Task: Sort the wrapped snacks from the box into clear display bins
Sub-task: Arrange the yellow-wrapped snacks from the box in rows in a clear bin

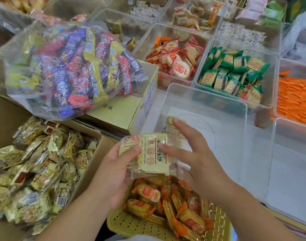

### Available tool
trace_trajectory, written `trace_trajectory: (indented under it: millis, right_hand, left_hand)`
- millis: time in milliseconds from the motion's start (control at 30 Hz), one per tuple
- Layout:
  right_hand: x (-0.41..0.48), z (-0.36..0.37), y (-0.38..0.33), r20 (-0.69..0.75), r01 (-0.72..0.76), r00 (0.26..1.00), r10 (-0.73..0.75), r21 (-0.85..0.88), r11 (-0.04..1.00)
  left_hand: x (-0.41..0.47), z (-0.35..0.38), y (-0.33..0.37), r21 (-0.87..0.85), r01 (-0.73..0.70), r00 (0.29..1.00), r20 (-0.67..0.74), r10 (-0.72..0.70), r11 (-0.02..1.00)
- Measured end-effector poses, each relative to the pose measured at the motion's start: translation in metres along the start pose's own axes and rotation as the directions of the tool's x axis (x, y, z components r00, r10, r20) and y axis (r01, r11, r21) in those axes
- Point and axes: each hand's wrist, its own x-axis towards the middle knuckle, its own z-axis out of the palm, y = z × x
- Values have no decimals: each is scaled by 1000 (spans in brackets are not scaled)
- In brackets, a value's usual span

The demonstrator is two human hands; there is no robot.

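Observation:
My left hand (112, 171) grips a cream-yellow wrapped snack pack (152, 153) from below, thumb on its top. Over the pack's right side my right hand (192, 153) is spread with straight fingers, the fingertips touching the wrapper. Both hands hover at the near-left corner of a large clear bin (218, 105); one similar pack (169, 121) lies inside it, partly hidden by my right fingers. An open cardboard box (103, 141) at the lower left is full of yellow wrapped snacks (41, 171).
A yellow perforated basket (128, 221) of orange-wrapped crackers sits under my hands. A big clear bag of mixed colourful snacks (75, 70) rests on a closed carton (128, 108). Behind are clear bins of red (176, 61), green (234, 72) and orange (295, 98) packs.

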Motion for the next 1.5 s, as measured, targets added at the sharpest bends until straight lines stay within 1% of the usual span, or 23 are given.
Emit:
trace_trajectory:
  millis: [67, 100, 133, 200, 233, 300, 367, 433, 500, 600, 733, 833, 900, 1100, 1133, 1200, 1233, 1300, 1367, 1400, 1433, 1467, 1500]
  right_hand:
    - [6, -2, 5, -60, 128, 989, -132, -54, 990]
    - [9, -4, 10, -89, 162, 982, -168, -70, 984]
    - [14, -7, 16, -120, 157, 979, -165, -76, 985]
    - [27, -18, 34, -193, 47, 979, -65, -98, 994]
    - [35, -22, 45, -225, -37, 974, 9, -123, 992]
    - [54, -25, 74, -240, -211, 956, 170, -155, 965]
    - [74, -19, 106, -195, -353, 928, 319, -180, 918]
    - [90, -5, 135, -124, -443, 896, 425, -243, 863]
    - [101, 14, 156, -41, -493, 862, 506, -303, 816]
    - [111, 41, 173, 107, -542, 788, 606, -344, 766]
    - [118, 62, 175, 283, -497, 727, 626, -413, 763]
    - [120, 66, 176, 356, -447, 710, 607, -439, 780]
    - [119, 66, 176, 399, -448, 686, 609, -428, 785]
    - [107, 65, 162, 435, -508, 646, 627, -367, 779]
    - [103, 63, 157, 408, -515, 661, 629, -363, 776]
    - [96, 58, 142, 321, -510, 720, 616, -358, 782]
    - [92, 55, 131, 279, -503, 759, 588, -323, 802]
    - [83, 47, 102, 211, -480, 837, 504, -156, 863]
    - [69, 38, 64, 149, -477, 874, 463, 75, 876]
    - [60, 34, 44, 129, -493, 870, 476, 189, 849]
    - [51, 30, 26, 129, -519, 853, 506, 314, 795]
    - [43, 26, 9, 164, -562, 815, 555, 451, 693]
    - [36, 23, -5, 237, -604, 765, 599, 588, 538]
  left_hand:
    - [3, 1, 0, 9, 17, 1000, 5, -17, 1000]
    - [5, 1, 0, 3, 16, 1000, -17, -16, 1000]
    - [6, 1, 0, -7, 12, 999, -45, -12, 1000]
    - [8, -2, 2, -35, -4, 997, -80, 1, 999]
    - [8, -4, 2, -50, -14, 996, -84, 10, 999]
    - [8, -7, 3, -68, -29, 996, -87, 23, 997]
    - [8, -8, 2, -86, -34, 996, -86, 27, 996]
    - [8, -10, 1, -111, -34, 996, -86, 25, 993]
    - [8, -11, 2, -135, -35, 996, -82, 24, 990]
    - [9, -12, 2, -163, -46, 997, -68, 35, 985]
    - [9, -15, 1, -178, -37, 998, -47, 29, 983]
    - [9, -17, 1, -184, -35, 998, -51, 26, 982]
    - [9, -17, 1, -189, -41, 998, -55, 31, 981]
    - [8, -14, 4, -204, -42, 999, -19, 39, 978]
    - [7, -13, 5, -190, -39, 999, -2, 40, 981]
    - [6, -12, 7, -121, -41, 999, 15, 43, 992]
    - [6, -11, 7, -82, -47, 999, 9, 48, 996]
    - [5, -11, 7, -23, -67, 998, -19, 66, 997]
    - [5, -9, 5, 65, -109, 993, -38, 112, 992]
    - [5, -8, 4, 120, -138, 989, -38, 143, 983]
    - [4, -6, 2, 178, -176, 983, -28, 183, 968]
    - [3, -5, -1, 259, -231, 971, -3, 240, 938]
    - [3, -4, -3, 372, -307, 949, 43, 314, 876]
